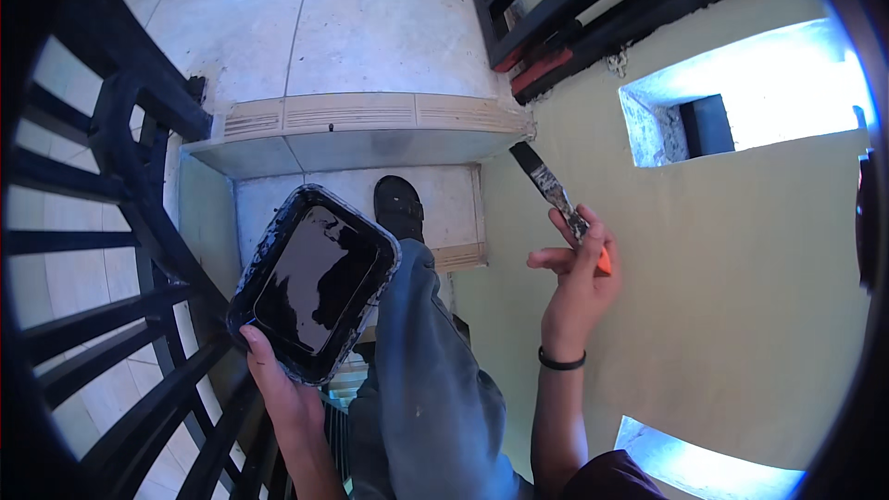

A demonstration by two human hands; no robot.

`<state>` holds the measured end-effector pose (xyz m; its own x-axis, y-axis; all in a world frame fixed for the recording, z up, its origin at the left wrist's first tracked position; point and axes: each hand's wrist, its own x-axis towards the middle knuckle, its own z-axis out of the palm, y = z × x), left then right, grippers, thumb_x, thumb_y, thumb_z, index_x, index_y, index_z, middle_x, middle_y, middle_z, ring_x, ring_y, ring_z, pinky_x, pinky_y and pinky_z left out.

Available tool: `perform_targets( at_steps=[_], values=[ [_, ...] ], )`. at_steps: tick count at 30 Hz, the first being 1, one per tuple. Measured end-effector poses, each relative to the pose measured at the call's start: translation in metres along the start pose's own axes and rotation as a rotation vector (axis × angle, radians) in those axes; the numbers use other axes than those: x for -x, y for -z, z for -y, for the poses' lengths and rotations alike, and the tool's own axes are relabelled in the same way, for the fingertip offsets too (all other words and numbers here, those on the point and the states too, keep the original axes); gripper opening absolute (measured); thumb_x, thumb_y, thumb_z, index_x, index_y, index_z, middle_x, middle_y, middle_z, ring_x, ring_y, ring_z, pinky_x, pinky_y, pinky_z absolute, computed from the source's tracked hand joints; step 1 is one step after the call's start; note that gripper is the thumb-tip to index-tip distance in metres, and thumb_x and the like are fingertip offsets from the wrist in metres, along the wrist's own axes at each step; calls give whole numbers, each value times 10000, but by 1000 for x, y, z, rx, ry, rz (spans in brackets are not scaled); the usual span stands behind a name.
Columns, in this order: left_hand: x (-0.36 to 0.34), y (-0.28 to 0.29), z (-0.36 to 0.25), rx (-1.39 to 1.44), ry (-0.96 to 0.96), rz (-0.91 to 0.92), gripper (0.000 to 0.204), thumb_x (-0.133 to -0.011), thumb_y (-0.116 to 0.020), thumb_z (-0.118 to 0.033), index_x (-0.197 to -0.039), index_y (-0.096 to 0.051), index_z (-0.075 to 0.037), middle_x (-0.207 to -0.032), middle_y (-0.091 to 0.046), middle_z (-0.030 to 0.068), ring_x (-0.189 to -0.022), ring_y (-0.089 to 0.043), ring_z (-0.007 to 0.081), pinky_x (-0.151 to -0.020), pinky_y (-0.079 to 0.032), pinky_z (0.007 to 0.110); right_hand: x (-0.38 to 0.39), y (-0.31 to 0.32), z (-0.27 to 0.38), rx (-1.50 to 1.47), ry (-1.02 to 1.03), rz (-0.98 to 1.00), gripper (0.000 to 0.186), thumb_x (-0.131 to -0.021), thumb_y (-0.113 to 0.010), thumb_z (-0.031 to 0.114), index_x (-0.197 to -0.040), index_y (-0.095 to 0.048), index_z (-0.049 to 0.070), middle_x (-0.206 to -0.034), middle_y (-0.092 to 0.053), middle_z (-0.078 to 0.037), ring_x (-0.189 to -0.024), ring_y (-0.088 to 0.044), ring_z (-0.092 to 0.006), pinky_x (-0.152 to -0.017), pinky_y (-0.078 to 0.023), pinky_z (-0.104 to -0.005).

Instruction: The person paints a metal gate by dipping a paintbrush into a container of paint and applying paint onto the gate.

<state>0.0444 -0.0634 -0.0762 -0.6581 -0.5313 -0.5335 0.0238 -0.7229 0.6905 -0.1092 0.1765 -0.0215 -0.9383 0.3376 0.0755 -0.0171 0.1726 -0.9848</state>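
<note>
Window opening at 2 o'clock is totally blown out, bluish-white, and the lower wall opening between 4 and 5 glares too. Black paint toward 8 throws back a pale sheen. Fisheye warps the black railing at 9; rim's pitch dark, middle's decently sharp.

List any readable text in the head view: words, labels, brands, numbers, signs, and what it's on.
None: no text can be read anywhere in this view.
Paint tray in the left hand: no lettering shows.
Brush in the right hand: smeared with paint; any small marking can't be made out.
Step edge: grooved lines only, not writing.
Dark shoe: nothing legible.
</note>
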Motion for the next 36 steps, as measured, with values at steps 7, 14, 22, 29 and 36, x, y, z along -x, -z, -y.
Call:
perform_targets(
  at_steps=[7, 14, 22, 29, 36],
  values=[
    [17, 2, -4, 34, -31, -87, 652, -1082, -488, -445, -1508, -356, 30, -1474, -501, 182, -1333, -546, 277, -1121, -458, 422, 0, 14, 95, 42, 264, 57, 553, -1109, -428, 415, -1316, -546, -85, -1030, -743, -258, -615, -703, -176, -585, -543, -257],
    [26, -6, -5, 23, -11, -95, 594, -1066, -559, -393, -1439, -406, 43, -1359, -571, 157, -1219, -612, 224, -1072, -496, 373, 10, 26, 159, 56, 552, -107, 616, -1115, -365, 454, -1312, -535, -104, -1037, -727, -283, -601, -701, -173, -550, -568, -241],
    [30, -31, -3, 9, 8, 35, 529, -1084, -520, -392, -1415, -452, 15, -1333, -584, 112, -1208, -618, 194, -1060, -499, 367, 14, 19, 166, 252, 753, -64, 557, -1126, -342, 382, -1287, -548, -110, -1023, -730, -279, -637, -732, -206, -576, -573, -233],
    [23, -35, 1, 31, -1, 56, 548, -1043, -622, -358, -1395, -500, 43, -1354, -581, 132, -1258, -538, 204, -1117, -390, 363, -17, -9, 144, 480, 805, -44, 337, -1090, -520, 232, -1223, -648, -50, -967, -754, -184, -668, -742, -187, -606, -559, -234],
    [0, -29, 12, -8, -25, 62, 572, -1031, -640, -374, -1411, -500, 30, -1358, -579, 129, -1252, -536, 205, -1119, -378, 355, -2, -45, 133, 262, 498, 344, 269, -1067, -560, 193, -1079, -704, -34, -814, -740, -125, -661, -729, -162, -590, -534, -238]
  ],
)
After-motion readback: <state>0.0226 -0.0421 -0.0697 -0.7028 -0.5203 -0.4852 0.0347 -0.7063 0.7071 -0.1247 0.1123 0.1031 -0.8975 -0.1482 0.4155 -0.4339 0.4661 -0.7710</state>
